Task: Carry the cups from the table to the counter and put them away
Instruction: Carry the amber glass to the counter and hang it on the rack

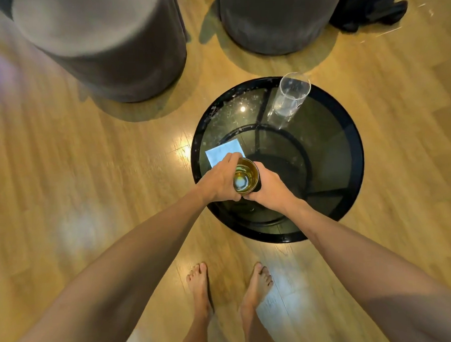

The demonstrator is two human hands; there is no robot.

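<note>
An amber glass cup (pixel 245 175) is over the near left part of the round black glass table (pixel 348 148). My left hand (pixel 219 180) grips its left side and my right hand (pixel 268 188) grips its right side, fingers curled round it. Whether the cup rests on the table or is lifted I cannot tell. A tall clear glass (pixel 288 99) stands alone at the table's far edge, well beyond both hands.
A pale blue square card (pixel 222 151) lies on the table just behind my left hand. Two round grey stools (pixel 103 46) (pixel 276 19) stand on the wooden floor beyond the table. A black cloth (pixel 367 9) lies at the top right. My bare feet (pixel 227 283) are just short of the table.
</note>
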